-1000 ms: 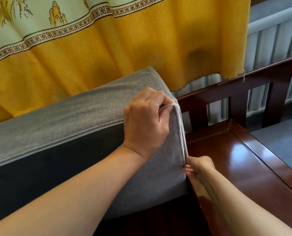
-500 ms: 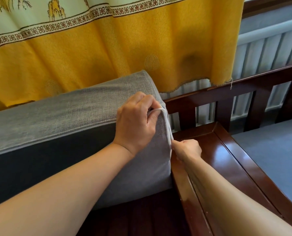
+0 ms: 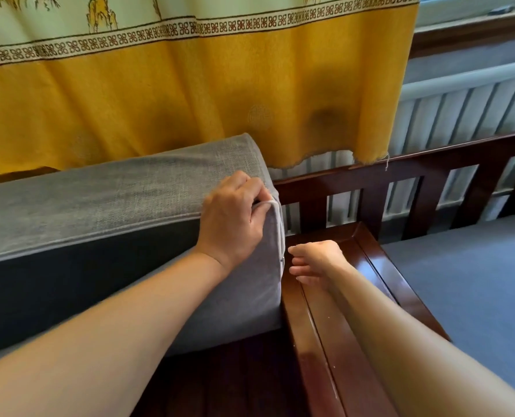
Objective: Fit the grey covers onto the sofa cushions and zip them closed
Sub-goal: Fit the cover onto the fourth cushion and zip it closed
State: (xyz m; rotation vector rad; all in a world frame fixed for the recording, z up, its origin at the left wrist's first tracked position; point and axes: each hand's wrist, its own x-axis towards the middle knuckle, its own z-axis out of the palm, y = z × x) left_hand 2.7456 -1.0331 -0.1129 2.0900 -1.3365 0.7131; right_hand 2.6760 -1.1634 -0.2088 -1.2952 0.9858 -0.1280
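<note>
A long sofa cushion in a grey cover (image 3: 124,188) stands on edge on the wooden sofa seat. Its front face is darker grey. My left hand (image 3: 235,218) grips the cover's top right corner, fingers curled over the pale piped edge. The zip line (image 3: 281,236) runs down the cushion's right end. My right hand (image 3: 313,260) hovers just right of that end above the armrest, fingers loosely spread, holding nothing.
A glossy dark wooden armrest (image 3: 340,311) runs from the cushion toward me. Behind it stands a slatted wooden rail (image 3: 430,188). A yellow patterned curtain (image 3: 190,91) hangs behind the cushion. A grey-blue seat pad (image 3: 475,281) lies at the right.
My right hand has let go of the zip at the cushion's right end and opened, drawing slightly away. My left hand keeps its grip on the top corner.
</note>
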